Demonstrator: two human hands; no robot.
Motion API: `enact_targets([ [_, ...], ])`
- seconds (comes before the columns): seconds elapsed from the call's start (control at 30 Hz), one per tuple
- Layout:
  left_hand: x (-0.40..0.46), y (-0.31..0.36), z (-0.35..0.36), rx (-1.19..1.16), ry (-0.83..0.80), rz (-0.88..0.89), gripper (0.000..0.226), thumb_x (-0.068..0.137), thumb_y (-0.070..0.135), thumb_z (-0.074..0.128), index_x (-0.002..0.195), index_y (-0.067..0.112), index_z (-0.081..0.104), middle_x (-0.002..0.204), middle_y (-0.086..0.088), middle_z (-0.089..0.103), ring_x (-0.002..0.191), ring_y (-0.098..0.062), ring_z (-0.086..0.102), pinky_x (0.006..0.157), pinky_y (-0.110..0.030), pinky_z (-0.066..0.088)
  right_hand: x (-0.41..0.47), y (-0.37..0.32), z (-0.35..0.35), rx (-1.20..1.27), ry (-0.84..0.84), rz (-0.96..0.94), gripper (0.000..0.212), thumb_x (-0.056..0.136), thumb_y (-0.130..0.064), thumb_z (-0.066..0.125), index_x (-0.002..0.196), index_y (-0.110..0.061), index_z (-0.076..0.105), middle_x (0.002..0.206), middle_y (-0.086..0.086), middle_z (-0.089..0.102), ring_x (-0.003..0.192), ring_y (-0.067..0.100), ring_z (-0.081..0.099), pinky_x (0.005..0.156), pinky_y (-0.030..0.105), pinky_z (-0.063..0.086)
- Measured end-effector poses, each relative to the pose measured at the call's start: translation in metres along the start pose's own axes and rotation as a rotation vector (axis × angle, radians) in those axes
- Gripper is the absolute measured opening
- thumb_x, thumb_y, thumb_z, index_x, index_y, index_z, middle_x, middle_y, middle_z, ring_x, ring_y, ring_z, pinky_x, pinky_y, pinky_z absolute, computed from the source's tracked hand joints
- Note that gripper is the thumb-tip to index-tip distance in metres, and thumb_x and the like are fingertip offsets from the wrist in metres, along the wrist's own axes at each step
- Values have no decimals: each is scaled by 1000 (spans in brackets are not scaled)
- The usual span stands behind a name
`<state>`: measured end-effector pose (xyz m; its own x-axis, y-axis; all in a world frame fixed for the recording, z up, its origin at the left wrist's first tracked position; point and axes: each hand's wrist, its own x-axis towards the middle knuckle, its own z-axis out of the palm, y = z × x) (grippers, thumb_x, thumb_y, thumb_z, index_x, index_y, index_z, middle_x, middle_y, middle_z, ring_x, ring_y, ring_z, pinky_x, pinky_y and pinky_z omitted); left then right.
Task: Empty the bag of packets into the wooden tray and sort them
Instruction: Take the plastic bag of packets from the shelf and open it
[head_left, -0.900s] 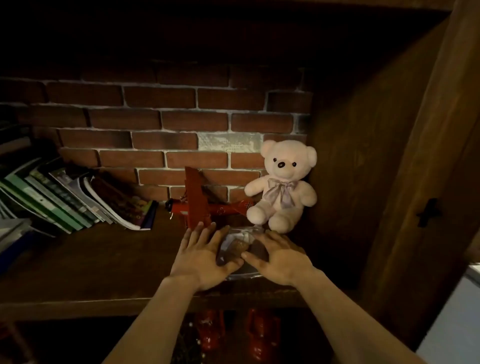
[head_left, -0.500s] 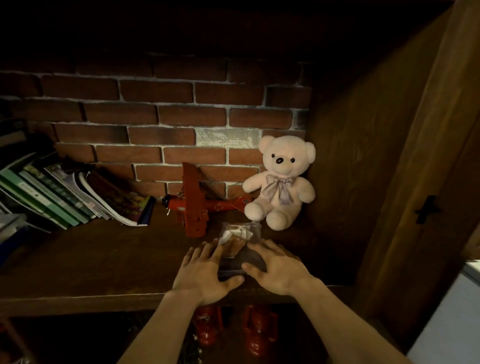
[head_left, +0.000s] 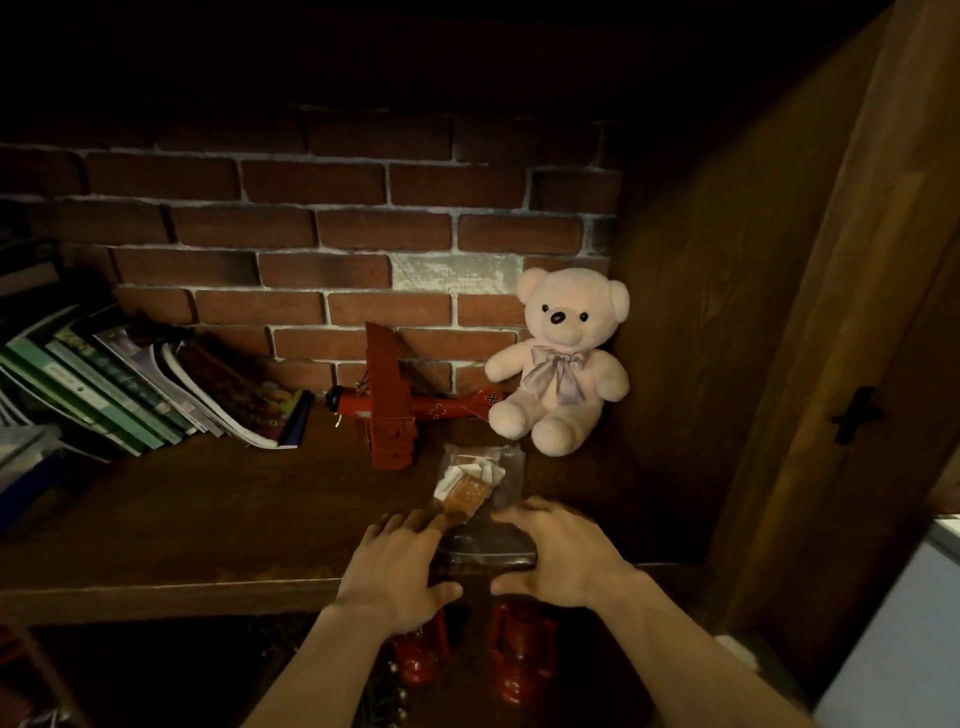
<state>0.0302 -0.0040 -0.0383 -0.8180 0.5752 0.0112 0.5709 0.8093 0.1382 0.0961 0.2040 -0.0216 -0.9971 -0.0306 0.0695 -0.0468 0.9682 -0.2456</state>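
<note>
A clear plastic bag (head_left: 480, 488) of packets lies flat on the dark wooden shelf (head_left: 208, 530), just in front of the toy plane. White and orange packets show through its far half, and its near end looks dark and glossy. My left hand (head_left: 400, 566) lies palm down at the bag's near left corner, fingers spread, fingertips touching an orange packet. My right hand (head_left: 558, 556) lies palm down at the near right corner with its fingers apart. Both thumbs hang over the shelf's front edge. I cannot make out a wooden tray.
A red toy biplane (head_left: 389, 410) and a pale teddy bear (head_left: 561, 364) stand behind the bag against the brick wall. Leaning books (head_left: 130, 395) fill the left. A wooden side panel (head_left: 779, 312) closes the right. Red objects (head_left: 519, 660) sit on the level below.
Both hands have slid back toward the shelf's front edge, uncovering most of the bag. The bag stays on the shelf in front of the plane.
</note>
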Motion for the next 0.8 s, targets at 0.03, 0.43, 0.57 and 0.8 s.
enact_targets([
  [0.03, -2, 1, -2, 17, 18, 11, 80, 84, 59, 62, 152, 37, 25, 156, 1, 36, 145, -27, 30, 119, -45, 24, -2, -1, 0, -38, 19, -16, 71, 70, -60, 79, 133, -43, 51, 133, -8, 58, 122, 17, 57, 100, 39, 50],
  [0.43, -32, 10, -43, -40, 185, 72, 5, 98, 34, 51, 101, 36, 48, 101, 9, 63, 97, -13, 60, 94, -37, 46, -24, -18, -24, -70, 241, -127, 15, 94, -45, 60, 96, -31, 66, 100, -8, 69, 90, 18, 66, 69, 31, 45],
  [0.57, -40, 14, -70, -39, 267, 75, 5, 98, 34, 51, 102, 34, 48, 104, 8, 63, 97, -17, 59, 91, -38, 47, -30, -31, -53, -87, 301, -146, 16, 96, -44, 59, 99, -31, 67, 106, -6, 67, 90, 21, 65, 70, 35, 47],
  [0.8, -52, 25, -135, -34, 427, 91, 6, 96, 37, 55, 98, 36, 49, 104, 10, 65, 94, -15, 61, 77, -33, 45, -35, -52, -111, -45, 414, -185, 13, 97, -29, 60, 95, -26, 72, 104, -2, 69, 94, 19, 64, 71, 33, 48],
])
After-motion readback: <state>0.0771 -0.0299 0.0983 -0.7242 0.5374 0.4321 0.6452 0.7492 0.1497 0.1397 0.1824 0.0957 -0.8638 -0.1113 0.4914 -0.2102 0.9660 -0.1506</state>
